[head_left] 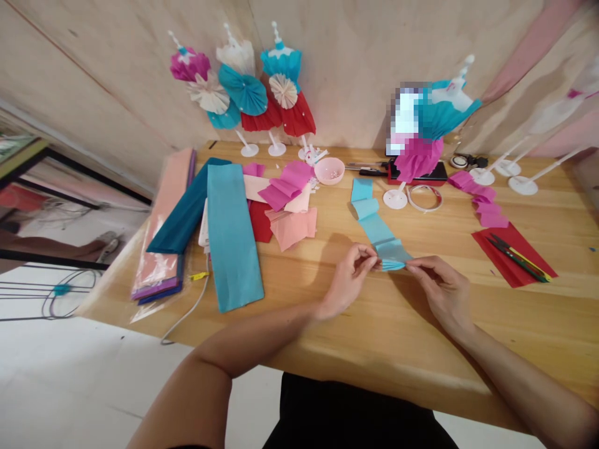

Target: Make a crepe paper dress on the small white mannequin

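Note:
A long light-blue crepe paper strip (380,228) runs from the middle of the table toward me, its near end gathered into several narrow pleats. Pinching the left end of those pleats is my left hand (352,274), thumb against forefinger. My right hand (440,290) grips the right end of the same pleats between thumb and fingers. Just beyond the strip stands a small dress form (449,103) on a white base, dressed in blue and magenta crepe paper. Its upper left part is blurred by pixels.
Folded blue crepe paper (236,240) and a plastic-wrapped paper pack (161,227) lie at left. Pink paper pieces (292,227) and a pink bowl (329,171) sit centrally. Thread snips (517,259) rest on red paper (538,249) at right. Several dressed forms (243,87) line the wall.

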### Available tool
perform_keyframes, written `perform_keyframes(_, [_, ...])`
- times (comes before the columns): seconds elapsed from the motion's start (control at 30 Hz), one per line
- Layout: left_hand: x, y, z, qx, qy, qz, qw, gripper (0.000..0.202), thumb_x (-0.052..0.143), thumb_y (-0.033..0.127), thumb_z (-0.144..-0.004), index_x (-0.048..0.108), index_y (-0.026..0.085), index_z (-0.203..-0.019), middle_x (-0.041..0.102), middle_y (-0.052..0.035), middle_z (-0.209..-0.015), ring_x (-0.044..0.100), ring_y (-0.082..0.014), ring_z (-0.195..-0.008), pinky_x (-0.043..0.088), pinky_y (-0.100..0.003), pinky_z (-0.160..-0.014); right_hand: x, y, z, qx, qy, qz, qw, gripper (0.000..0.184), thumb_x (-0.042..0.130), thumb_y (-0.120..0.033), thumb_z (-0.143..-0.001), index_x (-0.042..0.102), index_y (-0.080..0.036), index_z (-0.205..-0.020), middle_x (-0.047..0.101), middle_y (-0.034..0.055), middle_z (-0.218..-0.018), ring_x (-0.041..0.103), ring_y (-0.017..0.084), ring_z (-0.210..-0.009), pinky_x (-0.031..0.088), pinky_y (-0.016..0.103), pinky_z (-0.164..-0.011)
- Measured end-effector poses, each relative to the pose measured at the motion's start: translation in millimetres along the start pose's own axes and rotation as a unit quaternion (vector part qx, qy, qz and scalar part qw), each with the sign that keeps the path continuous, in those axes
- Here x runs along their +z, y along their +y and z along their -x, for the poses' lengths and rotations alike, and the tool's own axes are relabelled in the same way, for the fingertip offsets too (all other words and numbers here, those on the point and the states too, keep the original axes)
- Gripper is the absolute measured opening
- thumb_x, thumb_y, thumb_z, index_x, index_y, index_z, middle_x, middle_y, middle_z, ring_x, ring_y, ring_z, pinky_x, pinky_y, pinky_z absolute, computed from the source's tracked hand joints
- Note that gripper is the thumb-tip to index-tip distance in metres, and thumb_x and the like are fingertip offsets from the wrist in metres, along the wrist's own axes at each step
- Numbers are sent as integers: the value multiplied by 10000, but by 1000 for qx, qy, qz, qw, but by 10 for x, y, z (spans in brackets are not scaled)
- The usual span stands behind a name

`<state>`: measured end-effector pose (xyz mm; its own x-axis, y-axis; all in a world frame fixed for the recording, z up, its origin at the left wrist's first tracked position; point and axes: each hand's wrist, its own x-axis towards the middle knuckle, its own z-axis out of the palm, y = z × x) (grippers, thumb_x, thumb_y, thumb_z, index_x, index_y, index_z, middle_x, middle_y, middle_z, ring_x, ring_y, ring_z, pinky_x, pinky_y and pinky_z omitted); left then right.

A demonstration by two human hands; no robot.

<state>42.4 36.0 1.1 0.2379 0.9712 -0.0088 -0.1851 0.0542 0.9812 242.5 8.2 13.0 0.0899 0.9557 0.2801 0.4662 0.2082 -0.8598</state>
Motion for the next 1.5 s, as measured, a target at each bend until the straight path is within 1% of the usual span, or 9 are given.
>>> perform_keyframes(0.07, [17, 26, 39, -1, -11, 14, 1000, 276, 527, 414, -938, 472, 195, -1098, 622, -31, -922, 640, -124, -823, 515, -297, -825, -4, -14, 4, 0, 2, 1, 1000, 122, 661, -343, -875, 726, -252, -923, 705, 29, -905, 649, 177, -796, 521, 322, -723])
perform_keyframes(0.17, [41, 48, 92, -2, -55, -19, 998, 509, 663, 395, -858, 428, 225, -1277, 618, -30, -937, 643, -144, -873, 508, -302, -845, -8, -38, 18, -8, 0, 7, 1000, 128, 653, -350, -881, 722, -250, -922, 703, 31, -897, 649, 178, -791, 522, 325, -713])
perform_keyframes(0.23, [57, 43, 105, -3, -75, -43, 996, 590, 733, 367, -801, 445, 229, -1297, 621, -27, -934, 634, -149, -894, 496, -295, -854, -9, -50, 32, -18, -10, 10, 1000, 125, 644, -344, -888, 721, -254, -927, 702, 33, -892, 651, 181, -788, 522, 328, -708])
perform_keyframes(0.33, [76, 24, 96, -4, -76, -35, 996, 437, 714, 366, -816, 524, 203, -1174, 634, -33, -936, 628, -143, -885, 492, -287, -842, -7, -59, 55, -36, -24, 10, 999, 101, 644, -315, -889, 720, -263, -933, 697, 29, -881, 651, 178, -786, 522, 323, -701])
perform_keyframes(0.43, [81, 18, 90, -9, -73, -17, 997, 331, 689, 372, -836, 547, 184, -1069, 646, -39, -928, 642, -143, -871, 498, -289, -830, -3, -59, 67, -43, -33, 7, 999, 93, 647, -289, -888, 717, -270, -946, 692, 25, -883, 649, 176, -793, 520, 321, -704])
perform_keyframes(0.67, [71, -7, 99, -25, -76, 12, 997, 319, 652, 414, -859, 542, 174, -1039, 647, -52, -961, 680, -168, -914, 513, -326, -873, 1, -53, 70, -47, -37, -2, 998, 99, 661, -243, -879, 720, -269, -954, 691, 23, -887, 645, 173, -792, 508, 321, -702])
perform_keyframes(0.93, [72, -32, 92, -25, -74, 18, 997, 295, 645, 414, -865, 555, 162, -989, 639, -40, -934, 689, -172, -905, 509, -305, -850, 7, -28, 63, -53, -45, -2, 998, 107, 665, -219, -875, 720, -261, -956, 692, 19, -888, 642, 165, -794, 504, 308, -705])
perform_keyframes(1.2, [56, -18, 76, -27, -69, 21, 997, 265, 653, 390, -865, 573, 148, -936, 665, -40, -874, 698, -173, -885, 505, -298, -827, 12, -28, 78, -31, -47, -1, 998, 105, 668, -244, -875, 719, -267, -964, 698, 19, -905, 651, 168, -809, 518, 309, -725])
perform_keyframes(1.5, [66, 6, 81, -44, -51, 21, 998, 281, 684, 392, -838, 573, 140, -893, 705, -62, -891, 690, -175, -904, 492, -293, -821, 33, 20, 105, -2, -53, -7, 999, 90, 651, -285, -889, 692, -262, -965, 697, 20, -938, 656, 169, -847, 532, 310, -765])
